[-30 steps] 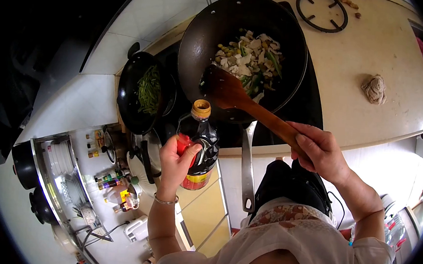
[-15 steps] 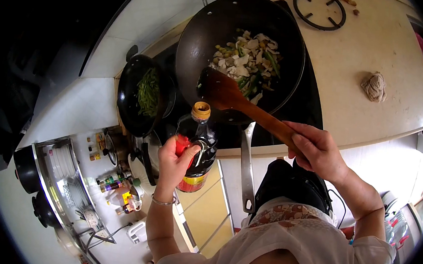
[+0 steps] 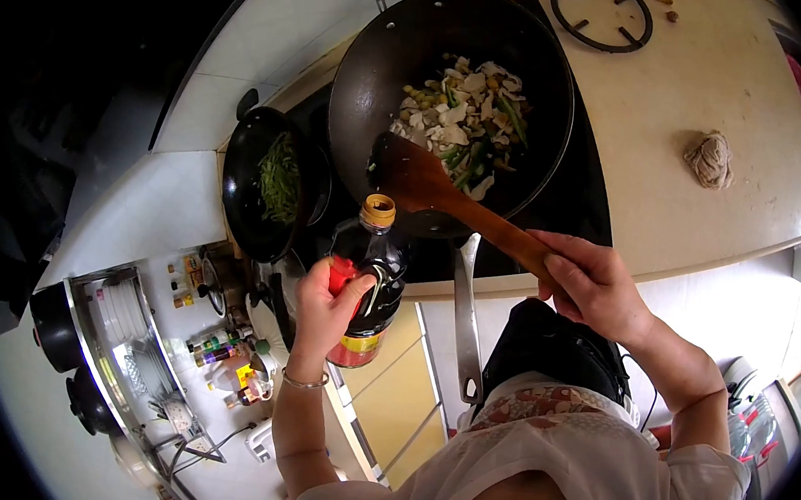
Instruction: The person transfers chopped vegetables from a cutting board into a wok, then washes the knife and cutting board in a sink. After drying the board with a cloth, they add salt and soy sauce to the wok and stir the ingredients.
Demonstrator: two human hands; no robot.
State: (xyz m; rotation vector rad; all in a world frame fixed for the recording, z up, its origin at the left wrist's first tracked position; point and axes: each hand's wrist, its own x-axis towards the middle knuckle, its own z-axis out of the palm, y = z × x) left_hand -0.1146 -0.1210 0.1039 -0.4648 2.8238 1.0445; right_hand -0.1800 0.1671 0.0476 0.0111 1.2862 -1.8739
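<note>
My left hand [image 3: 324, 306] is closed around the handle of a dark sauce bottle [image 3: 377, 315] and a red cap. The bottle's yellow neck is uncapped, and it stands nearly upright at the near side of the wok [image 3: 364, 80]. My right hand [image 3: 595, 287] grips the handle of a wooden spatula [image 3: 477, 216], its broad blade over the near part of the wok. Inside the wok lie pale slices mixed with green pepper pieces [image 3: 466, 115]. The wok's metal handle [image 3: 470, 320] points toward me.
A smaller black pan [image 3: 241, 204] with green strips [image 3: 280, 177] sits left of the wok. On the right counter [image 3: 647, 174] are a crumpled cloth [image 3: 710, 160] and a black burner ring [image 3: 648, 30]. A dish rack [image 3: 120, 342] and several seasoning bottles [image 3: 222, 349] stand at lower left.
Very little differs. The bottle and both hands stay in almost the same places, with the spatula shifted slightly left. The view has moved a little.
</note>
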